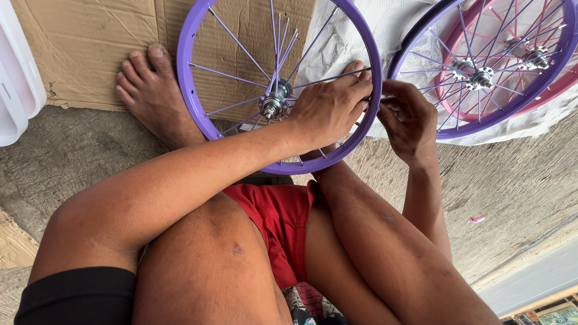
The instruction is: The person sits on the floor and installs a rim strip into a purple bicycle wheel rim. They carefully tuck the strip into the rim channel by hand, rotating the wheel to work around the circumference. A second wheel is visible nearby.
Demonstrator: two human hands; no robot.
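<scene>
Purple wheel [198, 90] stands on edge, axle toward me. Left hand [328, 108] and right hand [409, 120] fingers pinch its rim; I count three wheels.

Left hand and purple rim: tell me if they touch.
Touching. The head view shows the left hand reaching through the spokes, fingers pressed on the purple rim.

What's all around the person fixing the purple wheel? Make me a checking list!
Surface: flattened cardboard and white sheet on rough ground.
Job's things: purple wheel upright, silver hub, thin spokes.
Clutter: purple and pink wheels stacked to the right; white plastic object at the left edge.
Grips: left hand reaches through the spokes to the rim; right hand pinches at the rim's outer edge. What the fingers hold is hidden.
Cables: nothing seen.
Surroundings: bare foot on the cardboard beside the wheel.
</scene>
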